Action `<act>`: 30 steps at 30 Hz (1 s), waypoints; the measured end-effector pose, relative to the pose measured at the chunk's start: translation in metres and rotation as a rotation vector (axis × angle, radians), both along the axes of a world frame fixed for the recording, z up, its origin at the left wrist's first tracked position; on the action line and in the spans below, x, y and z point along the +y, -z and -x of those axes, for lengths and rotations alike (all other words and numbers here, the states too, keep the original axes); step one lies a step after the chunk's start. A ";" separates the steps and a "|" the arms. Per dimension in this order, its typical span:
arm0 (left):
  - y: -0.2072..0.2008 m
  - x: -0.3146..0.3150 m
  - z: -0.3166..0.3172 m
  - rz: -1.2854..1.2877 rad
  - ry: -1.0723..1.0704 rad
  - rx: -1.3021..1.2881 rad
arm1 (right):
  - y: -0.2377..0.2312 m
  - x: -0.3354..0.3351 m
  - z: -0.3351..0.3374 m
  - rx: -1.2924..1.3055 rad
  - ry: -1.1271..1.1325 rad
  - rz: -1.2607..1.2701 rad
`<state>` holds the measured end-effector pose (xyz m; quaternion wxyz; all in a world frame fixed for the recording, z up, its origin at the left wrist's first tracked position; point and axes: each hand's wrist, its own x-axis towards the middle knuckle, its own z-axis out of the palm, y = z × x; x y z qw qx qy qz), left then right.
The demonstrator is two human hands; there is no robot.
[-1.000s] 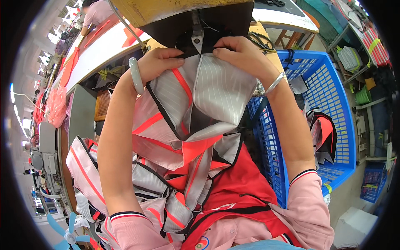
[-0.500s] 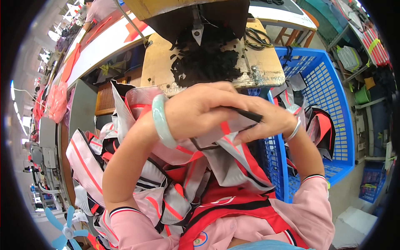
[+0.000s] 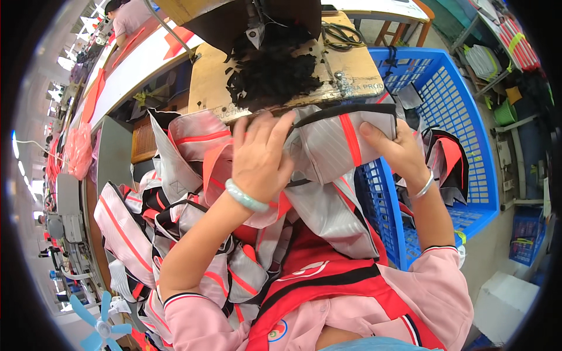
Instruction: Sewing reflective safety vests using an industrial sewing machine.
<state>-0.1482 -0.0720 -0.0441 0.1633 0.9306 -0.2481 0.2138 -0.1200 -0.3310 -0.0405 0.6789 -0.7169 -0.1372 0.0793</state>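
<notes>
A grey sewn fabric piece (image 3: 328, 146) with a coral stripe and black binding along its top edge is stretched between my hands, in front of the wooden work board. My right hand (image 3: 403, 149) pinches its right end, thumb on the near face and fingers behind. On the left, my left hand (image 3: 263, 155) lies against the fabric with fingers stretched and apart, their tips smeared by motion. A heap of similar grey, coral and black pieces (image 3: 193, 234) lies at my left and over my lap. Black fabric scraps (image 3: 275, 79) cover the middle of the board (image 3: 208, 88), under a pointed metal machine part (image 3: 254, 36).
A blue plastic basket (image 3: 477, 146) holding more sewn pieces stands close on my right. Coiled black cord (image 3: 342, 36) rests on the board's far right. At far left, another person (image 3: 130, 20) is by a long white table (image 3: 126, 76). A small blue fan (image 3: 102, 327) is lower left.
My hands were crossed close together over the folded fabric; now they are apart. The right hand has drawn one end rightward, and the piece is spread out. The view has shifted slightly.
</notes>
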 end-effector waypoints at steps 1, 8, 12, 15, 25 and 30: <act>0.010 0.000 -0.003 0.050 0.044 0.017 | 0.004 -0.002 0.001 0.053 0.029 -0.009; 0.033 0.011 -0.030 0.219 0.214 0.328 | -0.013 0.030 0.005 -0.933 0.363 0.635; -0.008 0.011 -0.039 0.257 0.286 0.431 | 0.001 0.063 -0.022 -0.981 0.015 0.738; -0.010 0.025 -0.043 0.330 0.232 0.384 | 0.005 0.072 -0.044 -0.800 -0.166 0.617; -0.038 0.075 -0.074 0.571 0.133 0.941 | -0.022 0.101 -0.081 -0.597 -0.210 0.422; -0.054 0.078 -0.106 0.631 0.033 1.091 | -0.021 0.104 -0.105 -0.256 -0.225 0.340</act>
